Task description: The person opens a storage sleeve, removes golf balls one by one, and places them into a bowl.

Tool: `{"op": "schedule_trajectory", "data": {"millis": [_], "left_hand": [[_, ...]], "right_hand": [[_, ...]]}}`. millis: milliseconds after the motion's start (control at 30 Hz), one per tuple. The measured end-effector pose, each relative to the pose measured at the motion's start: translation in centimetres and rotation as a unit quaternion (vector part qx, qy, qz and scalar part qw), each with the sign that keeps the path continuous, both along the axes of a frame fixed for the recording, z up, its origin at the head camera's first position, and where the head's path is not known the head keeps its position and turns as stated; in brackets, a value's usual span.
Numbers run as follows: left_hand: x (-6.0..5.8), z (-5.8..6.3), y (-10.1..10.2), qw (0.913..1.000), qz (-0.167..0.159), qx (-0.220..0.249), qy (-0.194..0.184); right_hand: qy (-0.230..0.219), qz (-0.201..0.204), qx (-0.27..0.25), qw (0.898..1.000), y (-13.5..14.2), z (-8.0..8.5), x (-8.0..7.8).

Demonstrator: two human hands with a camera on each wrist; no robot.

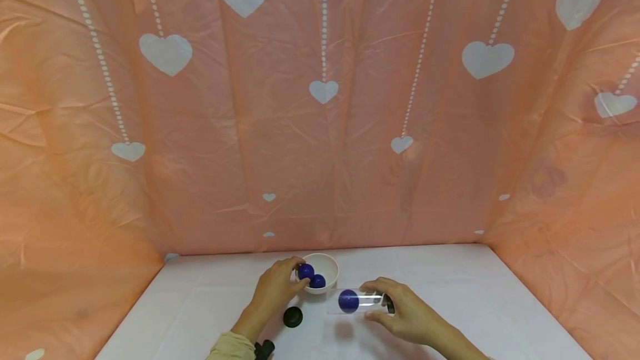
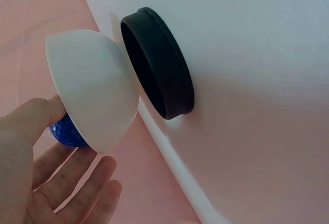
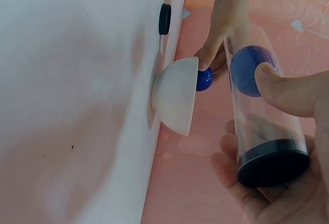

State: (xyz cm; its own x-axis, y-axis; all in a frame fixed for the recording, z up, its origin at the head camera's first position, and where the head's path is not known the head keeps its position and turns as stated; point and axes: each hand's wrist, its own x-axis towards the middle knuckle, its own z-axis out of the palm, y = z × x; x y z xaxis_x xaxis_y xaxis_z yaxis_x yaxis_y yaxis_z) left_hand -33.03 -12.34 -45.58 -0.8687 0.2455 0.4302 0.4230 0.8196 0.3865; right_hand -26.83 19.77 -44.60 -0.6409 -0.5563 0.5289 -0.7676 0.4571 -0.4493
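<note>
A white bowl [image 1: 327,263] stands on the table with two blue balls in it. My left hand [image 1: 277,285] reaches over the bowl's left side and pinches one blue ball [image 1: 305,271] between thumb and fingers. The other ball [image 1: 317,281] lies right beside it, lower in the bowl. To the right, my right hand [image 1: 405,313] grips a clear cylindrical tube [image 3: 241,116], held sideways above the table. A blue ball [image 1: 348,301] is inside the tube, toward its left end. A black cap [image 3: 273,162] covers the tube's right end, near the palm.
A loose round black cap [image 1: 293,316] lies on the white table [image 1: 450,276] in front of the bowl. Another dark object [image 1: 265,350] shows at the bottom edge beside my left sleeve. Orange sheeting [image 1: 280,154] with pale hearts walls the table at the back and sides.
</note>
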Motion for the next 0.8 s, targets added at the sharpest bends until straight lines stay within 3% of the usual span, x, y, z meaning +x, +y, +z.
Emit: {"op": "schedule_trajectory", "data": {"millis": [267,800], "left_hand": [[0.2,0.0,0.0,1.0000,0.001,-0.004,0.002],[1.6,0.7,0.0,0.9996,-0.004,0.001,0.029]], "right_hand": [[-0.005,0.002,0.002,1.000,-0.1,0.1,0.2],[0.005,0.009,-0.005,1.000,0.0,0.2,0.1]]}}
